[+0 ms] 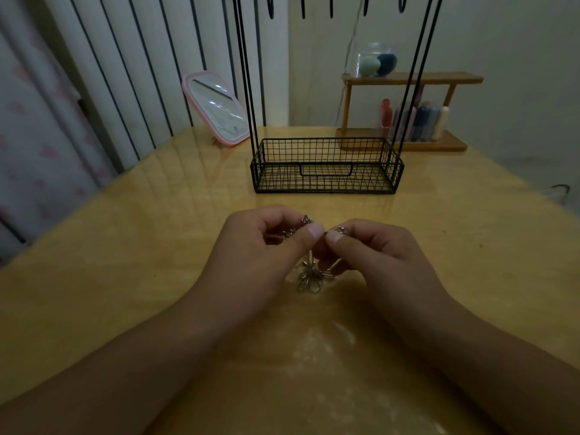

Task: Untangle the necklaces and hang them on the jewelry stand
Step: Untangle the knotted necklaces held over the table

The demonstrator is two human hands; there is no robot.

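A tangle of thin silver necklaces (309, 277) hangs between my two hands, its flower-shaped loops touching the wooden table (157, 246). My left hand (260, 246) pinches the chain between thumb and fingers, with a small charm showing above the thumb. My right hand (373, 255) pinches the chain right beside it, the two thumbs nearly touching. The black wire jewelry stand (326, 166) stands a short way beyond my hands; its basket base is empty and its thin uprights rise out of the top of the view, where a few hooks show.
A pink-framed mirror (216, 108) leans at the back left of the table. A small wooden shelf (408, 120) with cosmetics and a bag of sponges stands at the back right. A striped curtain hangs behind.
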